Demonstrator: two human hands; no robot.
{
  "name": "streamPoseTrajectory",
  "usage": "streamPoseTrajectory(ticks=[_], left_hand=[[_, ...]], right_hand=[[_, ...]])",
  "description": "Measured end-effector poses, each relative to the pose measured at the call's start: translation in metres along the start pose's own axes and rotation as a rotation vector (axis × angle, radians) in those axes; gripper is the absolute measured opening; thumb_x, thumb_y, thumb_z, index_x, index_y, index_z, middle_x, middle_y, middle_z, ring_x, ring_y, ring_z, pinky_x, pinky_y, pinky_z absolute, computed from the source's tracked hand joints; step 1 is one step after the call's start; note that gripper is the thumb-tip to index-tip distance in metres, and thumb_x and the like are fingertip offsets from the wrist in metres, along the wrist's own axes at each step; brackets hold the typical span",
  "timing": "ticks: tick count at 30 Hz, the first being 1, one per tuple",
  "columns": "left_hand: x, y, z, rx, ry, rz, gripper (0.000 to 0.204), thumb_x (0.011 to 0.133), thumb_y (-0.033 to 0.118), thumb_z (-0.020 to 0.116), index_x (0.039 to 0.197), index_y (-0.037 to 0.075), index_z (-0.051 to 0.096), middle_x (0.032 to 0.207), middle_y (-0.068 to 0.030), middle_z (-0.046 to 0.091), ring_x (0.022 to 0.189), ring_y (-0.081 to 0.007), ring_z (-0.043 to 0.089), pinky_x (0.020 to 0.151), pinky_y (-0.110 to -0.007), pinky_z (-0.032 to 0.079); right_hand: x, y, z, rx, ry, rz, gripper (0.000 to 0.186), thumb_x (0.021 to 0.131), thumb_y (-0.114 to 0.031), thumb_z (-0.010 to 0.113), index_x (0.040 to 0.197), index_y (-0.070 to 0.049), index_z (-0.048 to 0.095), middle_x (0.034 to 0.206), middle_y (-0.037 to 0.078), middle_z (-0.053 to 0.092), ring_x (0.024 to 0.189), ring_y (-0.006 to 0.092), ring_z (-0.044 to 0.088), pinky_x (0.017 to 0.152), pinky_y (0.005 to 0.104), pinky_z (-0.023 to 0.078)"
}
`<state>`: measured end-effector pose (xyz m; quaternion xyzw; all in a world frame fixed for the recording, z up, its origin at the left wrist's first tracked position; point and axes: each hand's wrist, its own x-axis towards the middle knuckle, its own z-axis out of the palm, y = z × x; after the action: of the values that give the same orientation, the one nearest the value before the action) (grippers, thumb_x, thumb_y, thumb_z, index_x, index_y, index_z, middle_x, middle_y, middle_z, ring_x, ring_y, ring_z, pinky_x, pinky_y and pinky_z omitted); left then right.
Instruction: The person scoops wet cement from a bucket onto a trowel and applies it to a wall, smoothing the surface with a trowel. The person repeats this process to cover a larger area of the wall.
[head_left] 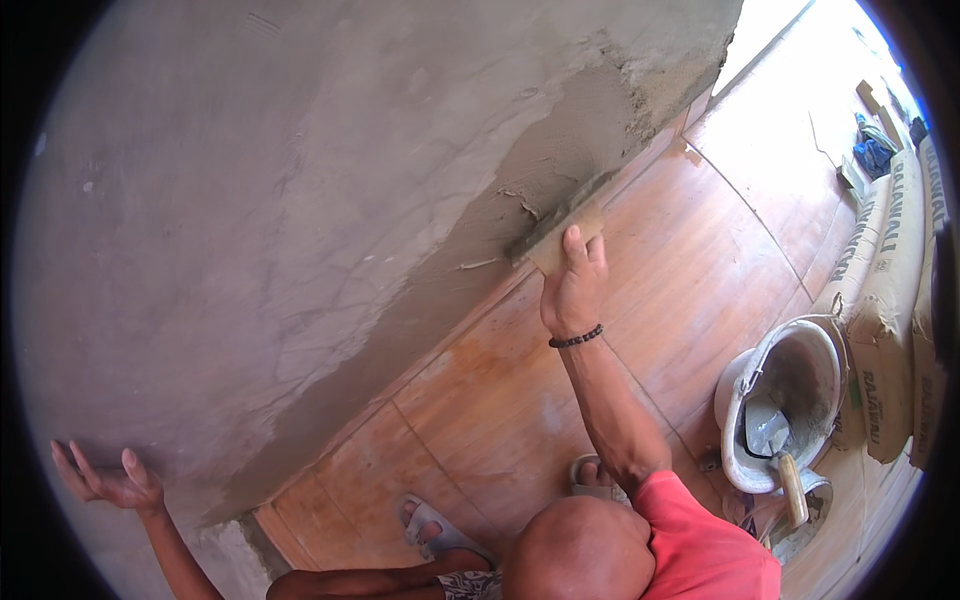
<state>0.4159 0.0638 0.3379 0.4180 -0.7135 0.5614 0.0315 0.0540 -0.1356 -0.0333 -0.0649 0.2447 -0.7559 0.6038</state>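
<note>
In my right hand (574,290) is a flat plastering float (563,238), its edge pressed to the lower part of a grey plastered wall (250,190). The thumb lies on the float's near side; the other fingers are partly hidden. Darker, wet-looking plaster (420,310) runs in a band along the foot of the wall, with small ridges by the float. My left hand (112,482) holds nothing, its fingers spread close to the wall at the lower left. Whether it touches the wall I cannot tell.
To the right, a white bucket (730,440) with a wire handle holds a trowel (792,490), its wooden grip over the rim. Several filled paper sacks (890,290) lie beyond it. Brown tiles (480,385) cover the floor, where my sandalled feet (430,525) stand. Blue cloth (873,155) lies at far right.
</note>
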Motion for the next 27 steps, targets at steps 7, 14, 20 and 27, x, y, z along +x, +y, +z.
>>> streamPoseTrajectory(ticks=[7, 14, 20, 27], left_hand=[[0.005, 0.005, 0.002, -0.023, 0.012, -0.01, 0.055, 0.092, 0.028, 0.056, 0.136, -0.002, 0.042, 0.144, -0.0205, 0.036, 0.134, -0.0344, 0.033, 0.11, -0.045, 0.026], [0.0, 0.005, -0.002, 0.106, -0.072, -0.025, 0.055, 0.095, 0.031, 0.054, 0.137, -0.002, 0.04, 0.144, -0.0201, 0.029, 0.135, -0.0357, 0.032, 0.11, -0.049, 0.028], [0.001, 0.004, 0.001, 0.05, -0.036, -0.008, 0.054, 0.095, 0.029, 0.054, 0.136, -0.003, 0.04, 0.143, -0.0203, 0.03, 0.134, -0.0356, 0.032, 0.11, -0.048, 0.029], [0.001, 0.004, 0.0, 0.048, -0.034, -0.011, 0.053, 0.095, 0.027, 0.053, 0.136, -0.004, 0.04, 0.142, -0.02, 0.03, 0.133, -0.036, 0.034, 0.109, -0.048, 0.03]], right_hand=[[-0.048, -0.04, 0.097, -0.385, -0.271, -0.135, 0.051, 0.093, -0.024, 0.062, 0.13, 0.003, 0.041, 0.115, 0.011, 0.053, 0.102, 0.0137, 0.052, 0.087, 0.0296, 0.046], [-0.091, -0.054, 0.067, -0.17, -0.548, 0.068, 0.059, 0.089, -0.02, 0.062, 0.137, 0.005, 0.036, 0.123, 0.018, 0.054, 0.11, 0.023, 0.056, 0.094, 0.034, 0.046], [-0.053, -0.035, -0.048, 0.092, -0.138, 0.263, 0.049, 0.096, -0.014, 0.055, 0.139, -0.002, 0.035, 0.128, 0.01, 0.053, 0.117, 0.0229, 0.053, 0.097, 0.0384, 0.046], [-0.049, 0.022, -0.073, 0.041, -0.093, 0.294, 0.056, 0.096, -0.014, 0.054, 0.145, -0.005, 0.027, 0.137, 0.008, 0.046, 0.125, 0.0227, 0.045, 0.105, 0.0416, 0.039]])
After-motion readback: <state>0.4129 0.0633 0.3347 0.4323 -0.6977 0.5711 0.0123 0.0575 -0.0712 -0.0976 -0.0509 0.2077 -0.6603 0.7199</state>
